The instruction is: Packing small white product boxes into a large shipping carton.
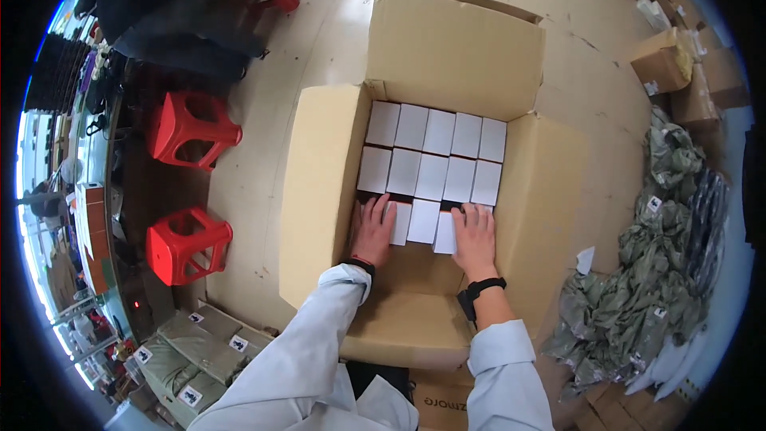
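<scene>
A large open cardboard carton stands in front of me with its flaps folded out. White boxes fill two rows at its far end, packed side by side. Closer to me lies a third, shorter row of white boxes, slightly askew, with dark gaps behind it. My left hand grips this row at its left end, fingers curled over the box there. At the other end my right hand does the same, thumb against the near box. The boxes' lower parts are hidden.
Two red stools stand at the left beside a long workbench. A person in dark clothing is at the upper left. Bagged grey-green goods are heaped at the right, with brown cartons beyond. Wrapped packs lie at the lower left.
</scene>
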The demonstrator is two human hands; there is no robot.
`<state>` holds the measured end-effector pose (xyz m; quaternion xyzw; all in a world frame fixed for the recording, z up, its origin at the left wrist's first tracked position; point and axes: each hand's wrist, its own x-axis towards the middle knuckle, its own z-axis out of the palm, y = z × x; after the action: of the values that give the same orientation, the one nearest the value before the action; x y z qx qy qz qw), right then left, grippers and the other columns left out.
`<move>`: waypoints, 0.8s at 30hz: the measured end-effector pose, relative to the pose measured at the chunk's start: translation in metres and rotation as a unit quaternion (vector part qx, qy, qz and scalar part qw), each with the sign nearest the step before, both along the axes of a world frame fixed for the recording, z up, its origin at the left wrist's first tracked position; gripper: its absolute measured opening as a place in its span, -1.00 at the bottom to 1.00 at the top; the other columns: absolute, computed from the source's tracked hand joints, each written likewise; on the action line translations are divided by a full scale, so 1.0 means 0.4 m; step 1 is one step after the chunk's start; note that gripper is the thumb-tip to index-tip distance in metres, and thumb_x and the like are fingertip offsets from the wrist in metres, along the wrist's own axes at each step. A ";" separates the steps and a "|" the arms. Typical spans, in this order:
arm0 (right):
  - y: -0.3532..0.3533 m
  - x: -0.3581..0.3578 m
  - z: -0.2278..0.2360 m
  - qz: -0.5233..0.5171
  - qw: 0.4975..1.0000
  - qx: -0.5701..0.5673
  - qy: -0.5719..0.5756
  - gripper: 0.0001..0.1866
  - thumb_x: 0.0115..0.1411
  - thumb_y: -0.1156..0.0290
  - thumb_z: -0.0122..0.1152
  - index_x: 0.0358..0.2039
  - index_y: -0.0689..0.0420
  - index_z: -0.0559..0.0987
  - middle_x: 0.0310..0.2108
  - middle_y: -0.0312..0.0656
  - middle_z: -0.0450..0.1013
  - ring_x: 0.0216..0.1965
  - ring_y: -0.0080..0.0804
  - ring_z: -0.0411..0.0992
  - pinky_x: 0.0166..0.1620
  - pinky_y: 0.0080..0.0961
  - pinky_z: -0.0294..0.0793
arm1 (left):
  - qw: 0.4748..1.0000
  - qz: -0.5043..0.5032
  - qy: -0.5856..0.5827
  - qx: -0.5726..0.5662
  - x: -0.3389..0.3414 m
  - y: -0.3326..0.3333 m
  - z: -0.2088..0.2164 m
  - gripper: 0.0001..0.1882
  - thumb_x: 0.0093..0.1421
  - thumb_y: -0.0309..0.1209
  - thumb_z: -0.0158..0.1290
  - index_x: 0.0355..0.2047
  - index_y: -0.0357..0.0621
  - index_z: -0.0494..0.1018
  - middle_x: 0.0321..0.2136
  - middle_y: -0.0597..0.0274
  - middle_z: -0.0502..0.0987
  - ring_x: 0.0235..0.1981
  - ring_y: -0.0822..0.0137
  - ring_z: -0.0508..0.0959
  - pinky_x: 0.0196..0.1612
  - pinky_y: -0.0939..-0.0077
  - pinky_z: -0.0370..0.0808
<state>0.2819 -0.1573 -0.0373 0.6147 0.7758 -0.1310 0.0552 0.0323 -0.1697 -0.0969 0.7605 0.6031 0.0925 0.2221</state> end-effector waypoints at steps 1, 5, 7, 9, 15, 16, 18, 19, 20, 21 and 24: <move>-0.001 0.006 -0.003 0.005 1.000 0.010 -0.014 0.01 -0.36 0.45 0.62 0.22 0.04 0.37 0.16 -0.14 0.30 0.31 -0.04 0.17 0.31 -0.09 0.22 | 1.000 -0.013 -0.013 -0.013 0.003 0.007 0.012 -0.15 -0.02 -0.60 0.16 0.34 -0.13 0.20 0.34 -0.01 0.15 0.37 -0.14 0.15 0.45 -0.23 0.04; 0.015 0.004 -0.003 0.023 0.999 -0.024 -0.042 -0.08 -0.27 0.45 0.59 0.19 0.04 0.37 0.18 -0.15 0.31 0.29 -0.08 0.22 0.33 -0.17 0.21 | 0.999 -0.014 -0.028 -0.016 -0.004 0.003 -0.003 -0.06 -0.13 -0.59 0.22 0.35 -0.12 0.19 0.35 0.02 0.14 0.37 -0.14 0.14 0.46 -0.20 0.02; 0.021 0.005 0.010 0.026 0.996 -0.075 -0.050 -0.06 -0.25 0.46 0.58 0.22 0.04 0.36 0.19 -0.15 0.31 0.29 -0.08 0.22 0.33 -0.18 0.21 | 0.999 -0.028 -0.004 -0.036 -0.004 0.004 0.014 -0.03 -0.13 -0.59 0.22 0.37 -0.11 0.16 0.35 0.00 0.15 0.38 -0.16 0.12 0.46 -0.19 0.03; 0.022 0.001 0.028 0.032 0.990 -0.124 -0.054 -0.05 -0.24 0.46 0.57 0.24 0.04 0.35 0.20 -0.15 0.31 0.28 -0.09 0.23 0.34 -0.20 0.20 | 0.997 -0.040 0.024 -0.055 -0.006 0.003 0.037 0.00 -0.13 -0.59 0.22 0.39 -0.11 0.14 0.34 -0.02 0.15 0.38 -0.18 0.11 0.46 -0.17 0.04; -0.004 0.041 -0.013 0.064 0.993 0.006 -0.102 0.15 -0.28 0.35 0.66 0.37 0.04 0.23 0.26 -0.14 0.28 0.29 -0.10 0.24 0.38 -0.15 0.17 | 0.990 -0.055 0.122 -0.040 -0.019 0.012 0.039 -0.09 0.07 -0.55 0.15 0.45 -0.03 0.07 0.34 -0.12 0.18 0.37 -0.29 0.14 0.43 -0.17 0.12; 0.001 0.029 -0.013 0.064 0.994 -0.035 -0.077 0.21 -0.32 0.29 0.69 0.38 0.05 0.21 0.27 -0.13 0.27 0.29 -0.08 0.24 0.39 -0.12 0.15 | 0.989 -0.054 0.134 -0.036 -0.024 0.014 0.026 -0.13 0.12 -0.52 0.12 0.45 -0.01 0.07 0.34 -0.10 0.20 0.36 -0.25 0.17 0.42 -0.19 0.12; 0.006 0.007 -0.017 0.062 0.994 -0.076 -0.050 0.27 -0.37 0.23 0.72 0.39 0.06 0.19 0.28 -0.12 0.26 0.30 -0.05 0.23 0.41 -0.08 0.13 | 0.987 -0.055 0.146 -0.033 -0.024 0.019 0.021 -0.18 0.18 -0.49 0.08 0.45 0.01 0.07 0.34 -0.07 0.22 0.35 -0.22 0.21 0.41 -0.20 0.13; 0.003 -0.006 -0.015 0.077 0.994 -0.070 0.017 0.31 -0.39 0.20 0.73 0.40 0.07 0.16 0.28 -0.09 0.25 0.30 -0.04 0.23 0.42 -0.07 0.12 | 0.986 -0.100 0.134 -0.011 -0.014 0.024 0.044 -0.19 0.19 -0.51 0.05 0.45 0.01 0.07 0.34 -0.04 0.22 0.36 -0.15 0.21 0.41 -0.23 0.12; 0.001 -0.019 -0.013 0.091 0.990 -0.062 0.085 0.36 -0.41 0.16 0.74 0.42 0.08 0.13 0.28 -0.05 0.24 0.30 -0.02 0.23 0.43 -0.05 0.11 | 0.982 -0.144 0.122 0.011 -0.002 0.032 0.065 -0.20 0.19 -0.54 0.02 0.45 0.00 0.06 0.34 0.00 0.23 0.37 -0.09 0.22 0.40 -0.26 0.11; 0.003 -0.044 -0.007 0.091 0.990 -0.061 0.089 0.36 -0.41 0.16 0.74 0.42 0.08 0.13 0.28 -0.05 0.24 0.30 -0.02 0.23 0.43 -0.05 0.11 | 0.982 -0.144 0.126 0.011 -0.002 0.037 0.073 -0.20 0.19 -0.54 0.02 0.45 0.00 0.06 0.34 0.00 0.23 0.37 -0.09 0.22 0.40 -0.26 0.11; 0.010 -0.083 -0.003 0.049 0.994 -0.063 0.077 0.38 -0.40 0.15 0.74 0.43 0.10 0.11 0.28 0.06 0.21 0.32 -0.05 0.20 0.42 -0.03 0.10 | 0.975 -0.160 0.151 0.020 0.013 0.057 0.088 -0.07 0.06 -0.45 0.24 0.43 -0.08 0.07 0.36 0.05 0.21 0.36 -0.03 0.23 0.40 -0.26 0.10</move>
<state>0.2487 -0.1535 -0.0383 0.5593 0.7971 -0.2240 0.0405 0.0374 -0.1470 -0.0618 0.8565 0.4985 -0.0477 0.1250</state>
